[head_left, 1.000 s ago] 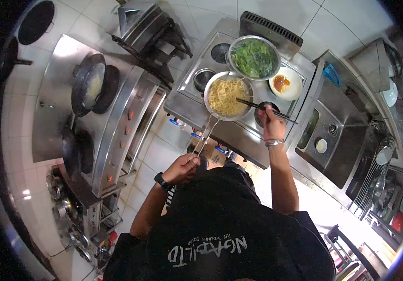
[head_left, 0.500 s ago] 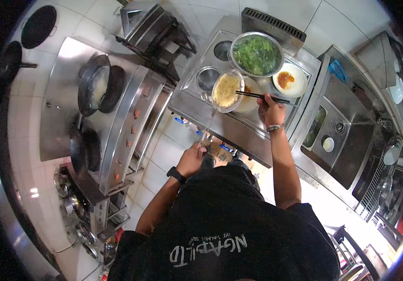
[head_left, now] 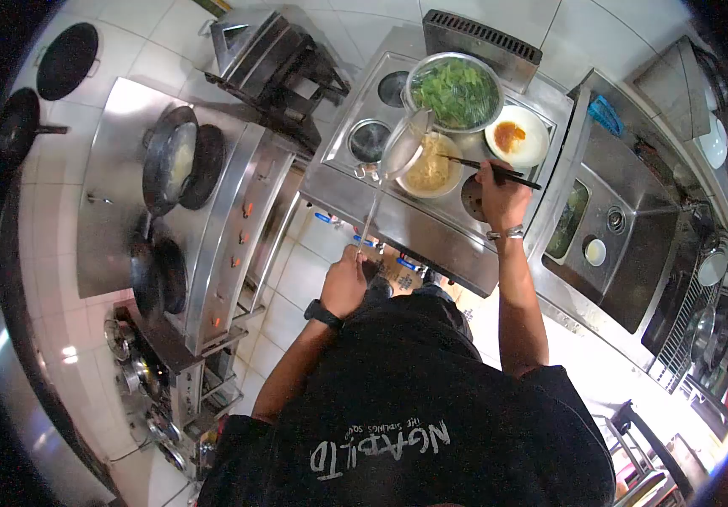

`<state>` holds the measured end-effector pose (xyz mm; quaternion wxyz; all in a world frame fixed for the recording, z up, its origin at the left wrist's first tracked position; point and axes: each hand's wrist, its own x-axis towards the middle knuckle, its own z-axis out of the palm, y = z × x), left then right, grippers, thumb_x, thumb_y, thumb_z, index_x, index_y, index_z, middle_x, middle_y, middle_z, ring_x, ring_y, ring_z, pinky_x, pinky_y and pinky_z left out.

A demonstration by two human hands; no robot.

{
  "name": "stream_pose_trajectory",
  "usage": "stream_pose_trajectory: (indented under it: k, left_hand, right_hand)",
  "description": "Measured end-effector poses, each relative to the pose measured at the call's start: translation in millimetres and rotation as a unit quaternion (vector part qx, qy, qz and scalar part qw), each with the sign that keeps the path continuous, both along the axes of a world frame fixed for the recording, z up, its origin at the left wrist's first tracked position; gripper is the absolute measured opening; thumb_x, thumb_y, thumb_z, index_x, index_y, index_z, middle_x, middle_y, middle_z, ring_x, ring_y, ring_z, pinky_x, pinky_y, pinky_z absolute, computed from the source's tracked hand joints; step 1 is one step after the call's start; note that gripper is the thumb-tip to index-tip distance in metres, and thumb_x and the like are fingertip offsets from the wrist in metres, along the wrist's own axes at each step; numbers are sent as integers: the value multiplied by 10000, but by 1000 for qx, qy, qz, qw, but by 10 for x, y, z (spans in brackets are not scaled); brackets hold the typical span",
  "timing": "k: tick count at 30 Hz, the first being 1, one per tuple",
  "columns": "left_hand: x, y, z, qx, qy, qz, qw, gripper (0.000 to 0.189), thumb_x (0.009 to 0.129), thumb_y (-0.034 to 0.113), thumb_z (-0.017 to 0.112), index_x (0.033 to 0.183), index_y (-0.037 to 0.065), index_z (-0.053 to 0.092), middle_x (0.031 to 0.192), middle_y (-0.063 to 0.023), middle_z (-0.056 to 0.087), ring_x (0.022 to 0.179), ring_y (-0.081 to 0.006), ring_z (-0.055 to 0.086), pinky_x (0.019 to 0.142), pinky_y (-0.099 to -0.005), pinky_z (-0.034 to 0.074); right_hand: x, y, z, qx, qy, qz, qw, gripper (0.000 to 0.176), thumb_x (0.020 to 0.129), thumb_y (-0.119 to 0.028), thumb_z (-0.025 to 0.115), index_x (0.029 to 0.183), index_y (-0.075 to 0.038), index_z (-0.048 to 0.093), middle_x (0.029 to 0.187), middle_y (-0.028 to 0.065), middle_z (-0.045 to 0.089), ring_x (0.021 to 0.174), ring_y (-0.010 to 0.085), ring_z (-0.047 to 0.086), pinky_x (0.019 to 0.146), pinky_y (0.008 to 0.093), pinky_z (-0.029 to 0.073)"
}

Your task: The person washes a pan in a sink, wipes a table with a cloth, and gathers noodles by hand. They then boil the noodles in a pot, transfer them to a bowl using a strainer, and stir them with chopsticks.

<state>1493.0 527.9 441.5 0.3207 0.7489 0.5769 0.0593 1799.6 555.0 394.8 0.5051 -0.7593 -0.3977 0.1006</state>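
Observation:
My left hand (head_left: 349, 275) is closed on the long handle of a wire strainer (head_left: 403, 145), which is tipped on its side over a white bowl (head_left: 460, 176). Pale yellow noodles (head_left: 431, 169) lie in that bowl. In my right hand (head_left: 504, 198) is a pair of dark chopsticks (head_left: 516, 176), their tips pointing left at the noodles. Behind the noodle bowl stands a metal bowl of leafy greens (head_left: 457, 93), covered with what looks like clear film. To its right sits a second white bowl (head_left: 537, 127) with reddish-brown sauce (head_left: 509, 135) in it.
The bowls stand on a steel cooker top (head_left: 351, 182) with round wells (head_left: 370, 141). A steel sink (head_left: 613, 275) with a small white cup (head_left: 594, 250) adjoins on the right. Pans (head_left: 169, 160) rest on a stove at left, and a dish rack (head_left: 685, 317) is at far right.
The strainer has tipped from level to its side, and the noodles have gone from it into the white bowl beneath. My right hand stays close by with the chopsticks.

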Motion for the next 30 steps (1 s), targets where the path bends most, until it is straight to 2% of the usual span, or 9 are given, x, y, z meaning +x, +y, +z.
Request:
stream_pose_trajectory:
  k: [2,5,9,17,19,22,26,28,30]
  left_hand:
    - [-22,-21,60,37,-35,-13,999,93,919,85,441,990,28,461,788,-242,624,728,-450,599,618,-524,472]
    - [-16,-58,179,10,-17,4,1000,105,904,36,434,1001,27,475,838,-238,621,754,-438,600,621,-497,456]
    - [-56,-81,125,13,-15,2,1000,85,907,55,444,981,25,475,814,-230,624,737,-439,601,613,-500,466]
    - [-73,-112,27,-84,-85,5,993,147,934,138,436,954,14,512,854,-209,631,812,-393,620,678,-441,483]
    - [-90,-115,-19,-7,-123,-23,992,108,911,72,436,964,45,527,743,-122,584,536,-204,544,525,-340,439]
    - [-93,-116,-16,-25,-115,-26,993,118,940,127,441,948,51,531,677,-104,547,522,-192,535,518,-338,436]
    - [-50,-106,45,-35,-119,-12,992,155,958,168,436,936,46,530,625,-92,516,508,-187,521,508,-334,429]
    - [-30,-83,116,-94,-68,0,993,207,965,199,417,960,20,521,789,-184,611,732,-368,609,643,-409,461]
    - [-37,-98,81,-93,-73,4,993,208,966,199,415,961,19,520,793,-182,613,734,-369,608,646,-409,462]
  right_hand:
    - [27,-43,211,10,62,-18,998,210,860,-188,644,864,20,670,678,70,677,640,116,653,615,252,507]
    - [12,-32,368,108,191,-30,975,193,874,-140,635,896,51,654,696,84,676,645,124,655,620,236,513]
    - [-14,34,434,172,249,-6,953,195,881,-159,621,878,34,654,704,74,675,670,141,655,624,267,502]
    - [-267,58,397,133,224,55,964,226,887,-184,620,868,39,649,707,98,686,666,143,665,647,264,509]
    - [-297,35,431,126,191,21,973,213,884,-175,622,869,36,647,714,98,687,669,149,667,655,265,514]
    - [-301,63,456,143,213,16,966,208,885,-170,621,862,35,646,710,95,687,659,148,663,654,262,514]
    - [-267,45,352,186,322,41,927,194,884,-154,621,872,38,645,722,95,688,666,142,663,657,255,513]
    - [-222,47,330,180,252,24,951,187,882,-137,623,891,49,641,744,100,689,692,145,669,655,257,514]
    - [-219,33,332,170,256,23,951,188,882,-135,624,896,52,638,747,108,687,701,153,671,651,259,514]
